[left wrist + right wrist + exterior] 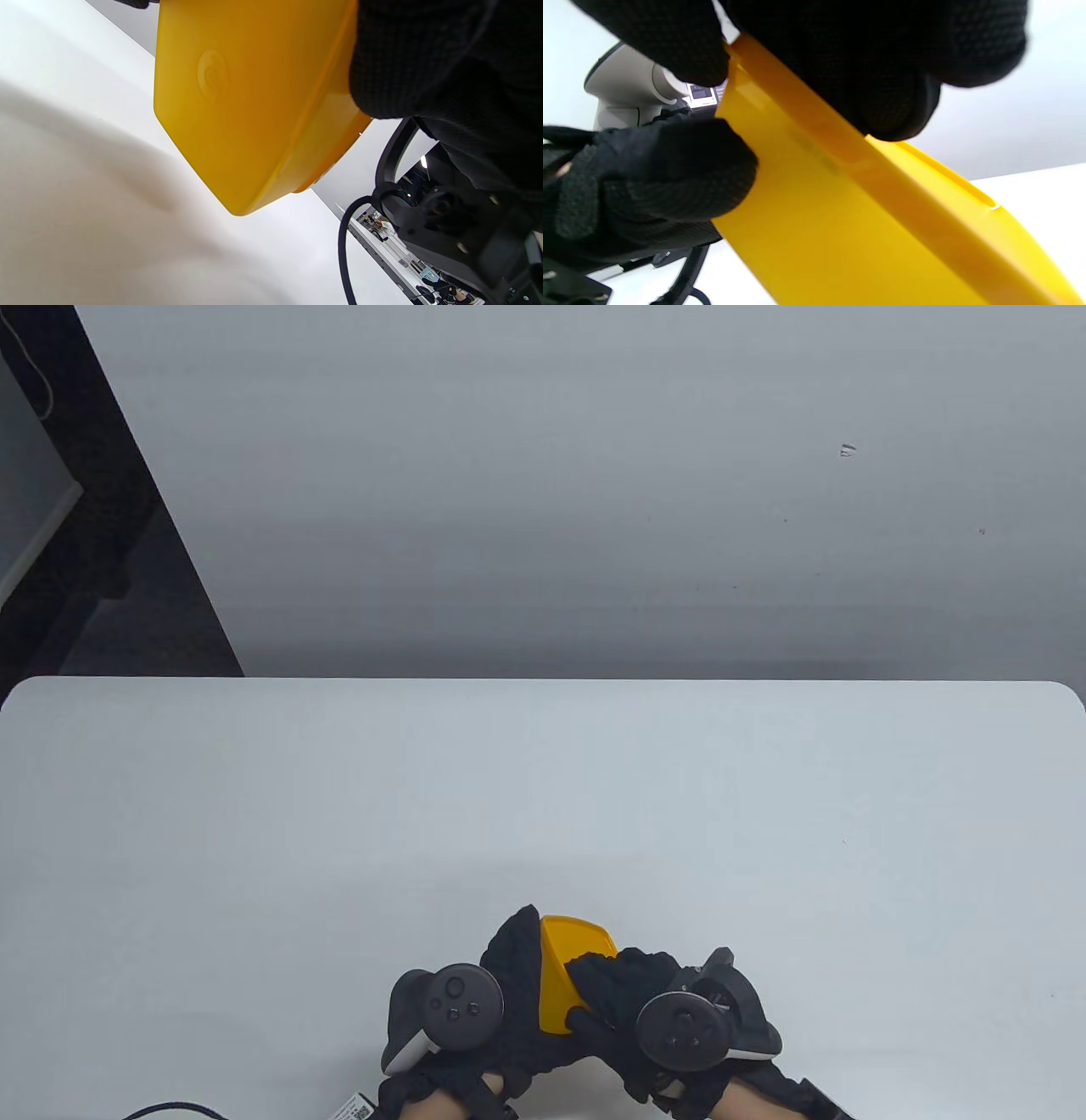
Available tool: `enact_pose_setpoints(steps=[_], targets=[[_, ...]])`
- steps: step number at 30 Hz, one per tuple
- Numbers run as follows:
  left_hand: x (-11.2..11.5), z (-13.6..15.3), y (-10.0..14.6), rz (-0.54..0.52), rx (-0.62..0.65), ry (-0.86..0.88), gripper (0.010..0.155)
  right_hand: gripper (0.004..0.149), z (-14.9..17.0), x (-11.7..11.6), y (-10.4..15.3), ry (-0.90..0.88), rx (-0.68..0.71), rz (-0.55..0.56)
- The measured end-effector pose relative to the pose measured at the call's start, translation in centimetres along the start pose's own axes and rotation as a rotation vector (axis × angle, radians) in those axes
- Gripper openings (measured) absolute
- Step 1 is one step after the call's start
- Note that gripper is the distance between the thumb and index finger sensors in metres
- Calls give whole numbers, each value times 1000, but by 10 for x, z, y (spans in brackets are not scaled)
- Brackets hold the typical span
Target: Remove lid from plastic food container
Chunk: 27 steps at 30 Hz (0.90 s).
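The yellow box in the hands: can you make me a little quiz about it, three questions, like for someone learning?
1. True or false: the yellow container rests flat on the white table.
2. Which hands hold it? A) only the left hand B) only the right hand C) both
3. Fill in: in the right wrist view, the right hand's fingers sit on the container's ____.

Key
1. False: in the left wrist view it is tilted and lifted off the table.
2. C
3. Rim, along the lid's edge. The lid is not off yet.
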<state>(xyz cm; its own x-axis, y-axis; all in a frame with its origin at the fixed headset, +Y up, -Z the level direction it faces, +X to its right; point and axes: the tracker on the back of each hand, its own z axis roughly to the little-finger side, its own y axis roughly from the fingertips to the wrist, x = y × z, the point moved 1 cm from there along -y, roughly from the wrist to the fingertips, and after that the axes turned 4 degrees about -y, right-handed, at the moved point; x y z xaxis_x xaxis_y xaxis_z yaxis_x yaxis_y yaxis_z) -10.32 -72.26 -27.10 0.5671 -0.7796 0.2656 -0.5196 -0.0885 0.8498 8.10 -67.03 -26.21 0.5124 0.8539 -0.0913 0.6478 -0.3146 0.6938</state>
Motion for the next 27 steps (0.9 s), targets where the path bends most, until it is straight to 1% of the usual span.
enact_pose_setpoints(steps=[3,6,9,10,11,12,13,14,15,16,17,20,22,24,27], targets=[[0,-1,0,-2,19,-1,127,55,7,6,1,-77,-8,-19],[-3,-3,1,-15,52,-1,126,54,16,16,4,-181,-22,-5],[-7,-5,0,-38,74,-5,126,53,21,22,6,-225,-32,17],[-7,-6,0,-38,70,-15,110,53,23,25,7,-222,-43,36],[-8,-5,1,-33,80,-44,126,53,26,30,8,-213,-60,59],[-8,-5,1,-33,77,-45,126,52,28,32,9,-205,-72,81],[-8,-5,1,-30,75,-47,126,51,31,36,11,-187,-91,144],[-8,-5,0,-21,73,-47,126,50,36,40,12,-126,-120,186],[-8,-6,-1,-18,79,-51,126,50,40,42,13,-83,-143,193],[-7,-6,-1,-23,77,-53,125,50,44,44,15,-50,-167,224],[-7,-7,-1,-17,79,-69,125,50,50,47,17,-26,-199,254],[-7,-10,0,-23,97,-88,125,49,72,55,24,7,-320,285],[-9,-9,1,-34,97,-98,125,49,94,63,33,-12,-430,308],[-11,-6,2,-47,88,-96,125,48,116,67,42,-68,-535,316],[-14,-1,2,-52,68,-83,125,48,143,67,54,-153,-664,306]])
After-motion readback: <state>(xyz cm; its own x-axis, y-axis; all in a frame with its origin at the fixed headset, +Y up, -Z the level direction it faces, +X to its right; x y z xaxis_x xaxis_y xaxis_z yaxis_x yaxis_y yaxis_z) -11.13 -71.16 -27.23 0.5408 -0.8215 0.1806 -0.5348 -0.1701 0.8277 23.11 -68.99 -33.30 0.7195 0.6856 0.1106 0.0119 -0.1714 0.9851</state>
